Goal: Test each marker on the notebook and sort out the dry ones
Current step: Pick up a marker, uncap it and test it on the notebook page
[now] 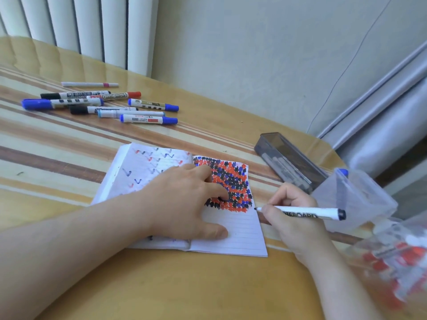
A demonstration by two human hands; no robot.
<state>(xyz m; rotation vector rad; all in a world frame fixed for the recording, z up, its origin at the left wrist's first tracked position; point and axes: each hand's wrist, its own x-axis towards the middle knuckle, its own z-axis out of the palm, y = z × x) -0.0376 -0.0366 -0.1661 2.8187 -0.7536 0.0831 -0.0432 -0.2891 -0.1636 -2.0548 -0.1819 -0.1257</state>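
**Operator:** Nearest the camera: what occupies the lower right corner?

**Technician:** Blurred clear plastic packaging [397,264] with red and white contents; the contents cannot be identified. Just beyond it stands a clear plastic container [360,199] with a blue-capped marker [343,172] showing at its top.

**Operator:** State of the right hand?

**Technician:** Right hand [293,218] has its fingers curled round a white whiteboard marker with a black end cap [307,212]. The marker lies nearly level, uncapped black tip pointing left, just beside the right edge of the notebook page. Whether the tip touches the paper cannot be told.

**Operator:** Left hand?

**Technician:** Left hand [184,202] lies palm down on the open lined paper notebook [235,236], fingers spread and pressing the pages flat; it holds nothing.

**Operator:** Notebook position and condition?

**Technician:** It lies open on the glossy striped wooden desk [69,146], centre of view. The right page carries a dense block of red, blue and black marks; the left page carries scattered zigzag strokes.

**Operator:** Remaining markers?

**Technician:** A group of capped whiteboard markers [101,103] lies on the desk at far left, well apart from the notebook. A dark translucent rectangular case [288,160] holding several markers lies right of the notebook.
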